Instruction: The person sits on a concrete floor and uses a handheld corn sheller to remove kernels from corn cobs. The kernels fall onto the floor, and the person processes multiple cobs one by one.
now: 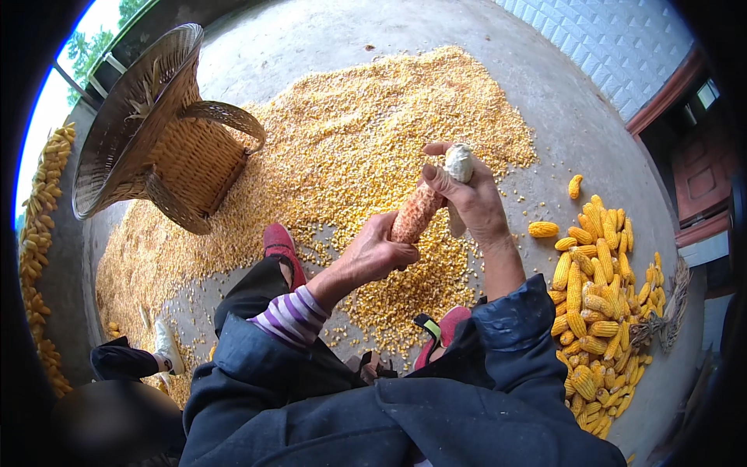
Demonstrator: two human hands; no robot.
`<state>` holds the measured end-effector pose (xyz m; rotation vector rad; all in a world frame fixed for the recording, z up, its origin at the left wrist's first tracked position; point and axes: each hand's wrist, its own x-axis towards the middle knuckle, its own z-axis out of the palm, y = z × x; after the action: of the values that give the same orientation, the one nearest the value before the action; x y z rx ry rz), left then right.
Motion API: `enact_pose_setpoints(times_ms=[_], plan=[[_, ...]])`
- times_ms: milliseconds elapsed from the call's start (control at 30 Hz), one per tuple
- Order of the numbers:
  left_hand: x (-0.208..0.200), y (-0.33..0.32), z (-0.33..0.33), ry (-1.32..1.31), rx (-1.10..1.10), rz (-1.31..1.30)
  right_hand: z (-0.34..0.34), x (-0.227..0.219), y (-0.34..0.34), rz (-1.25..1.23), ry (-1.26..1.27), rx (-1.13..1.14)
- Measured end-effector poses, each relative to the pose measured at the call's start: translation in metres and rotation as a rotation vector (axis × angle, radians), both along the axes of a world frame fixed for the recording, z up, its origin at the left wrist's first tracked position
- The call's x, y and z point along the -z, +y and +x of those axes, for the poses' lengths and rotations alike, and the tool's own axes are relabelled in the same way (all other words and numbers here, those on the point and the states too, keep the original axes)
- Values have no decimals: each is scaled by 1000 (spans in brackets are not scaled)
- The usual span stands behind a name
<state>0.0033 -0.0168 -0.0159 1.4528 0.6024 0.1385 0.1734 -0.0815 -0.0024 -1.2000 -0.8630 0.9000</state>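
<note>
A reddish corn cob (418,212), mostly bare of kernels, slants between my two hands over the spread of loose kernels. My left hand (372,255) is closed round its lower end. On its upper end my right hand (476,204) is closed, thumb pressed near the cob. A whitish, rounded piece (459,162) sticks up from the right hand's grip, and something pale shows beneath that palm; what it is I cannot make out. Loose yellow kernels (366,144) cover the concrete floor in front of me and around my red shoes (285,251).
Unshelled corn ears (595,311) are heaped at my right. A wide-rimmed wicker basket (191,152) with two handles lies tipped at the far left. More ears (37,257) line the left edge. Another person's shoe (167,348) rests at lower left, near my side.
</note>
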Motion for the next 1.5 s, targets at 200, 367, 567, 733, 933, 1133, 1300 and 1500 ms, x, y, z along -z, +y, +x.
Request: enact_pose_setpoints(times_ms=[200, 367, 567, 733, 933, 1133, 1300, 1500], plan=[[-6, -2, -1, 11, -9, 9, -5, 5, 2, 38, -441, 85], [8, -1, -2, 43, -92, 449, -12, 8, 2, -139, -589, 134], [16, 6, 1, -10, -185, 571, -7, 15, 1, 23, -326, 68], [11, 6, 0, 166, -215, 908, -5, -9, -5, -122, -197, 138], [8, 3, -5, -86, -67, 333, -8, 3, -1, -88, -360, 205], [-21, -5, -23, -265, 45, -505, -12, -13, -15, -5, 143, 195], [-20, -20, -39, -439, 140, -683, -14, -24, -33, -23, 34, 183], [-23, -34, -58, -225, 45, -622, -49, -23, -49, 54, 184, -90]])
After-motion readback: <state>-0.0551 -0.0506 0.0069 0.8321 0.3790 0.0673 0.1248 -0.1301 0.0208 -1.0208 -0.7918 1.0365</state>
